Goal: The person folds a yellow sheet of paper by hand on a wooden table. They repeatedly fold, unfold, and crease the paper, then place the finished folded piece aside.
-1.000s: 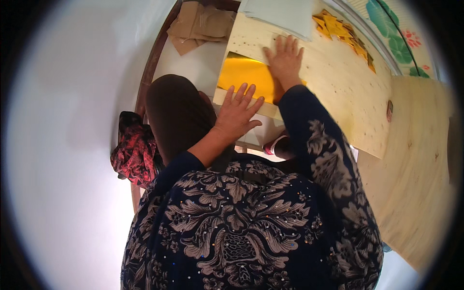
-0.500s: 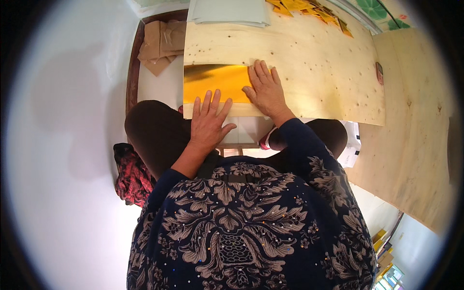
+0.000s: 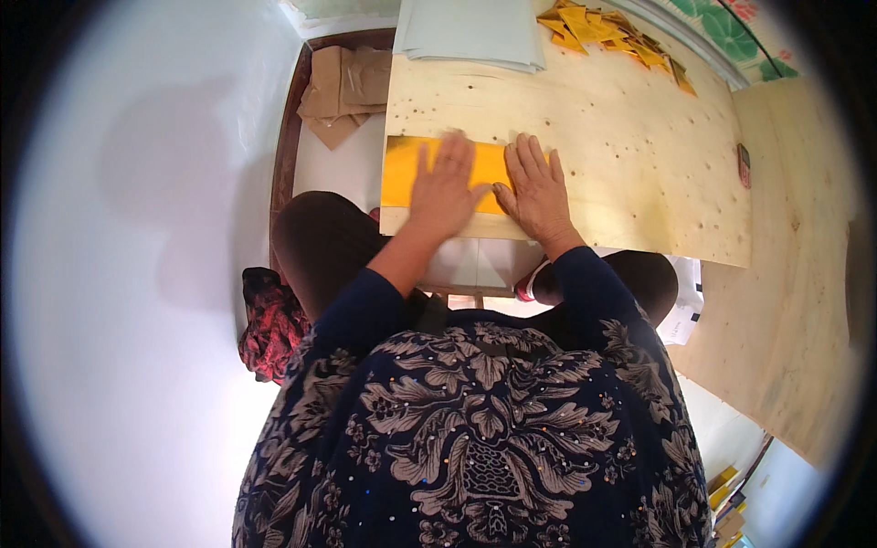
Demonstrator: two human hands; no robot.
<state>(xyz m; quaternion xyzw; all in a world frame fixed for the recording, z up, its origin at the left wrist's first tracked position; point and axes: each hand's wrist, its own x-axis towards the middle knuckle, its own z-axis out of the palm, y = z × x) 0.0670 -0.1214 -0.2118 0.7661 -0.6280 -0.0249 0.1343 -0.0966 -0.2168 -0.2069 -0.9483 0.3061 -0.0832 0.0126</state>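
Head view: step in hand looks like flattening the gold sheet (image 3: 399, 178) — my read, based on both palms being down over it. Sheet's on the wood surface (image 3: 649, 178), near corner on the person's left; its left end is about flush w/ the surface's left edge, w/ a thin bare strip btwn sheet and near edge. Long way runs L–R.

L hand (image 3: 445, 190): over the middle of the sheet, palm down, blurred. Fingers extended, middle ones close together, thumb and little finger out to the sides. Not pinching anything; can't tell if it's pressing or just skimming.

R hand (image 3: 537, 194): flat at the sheet's right end, covering part of it. Fingers straight, slightly spread, thumb out toward the L hand. No pinch — looks like it's pinning the sheet.

Next move prob calls for R hand held steady, L palm flat w/ light even pressure so the sheet doesn't skid or crease.

Also on the surface, far side: stack of pale sheets (image 3: 470, 35), and to its right a pile of gold pieces (image 3: 610, 36). Both well apart from the hands.
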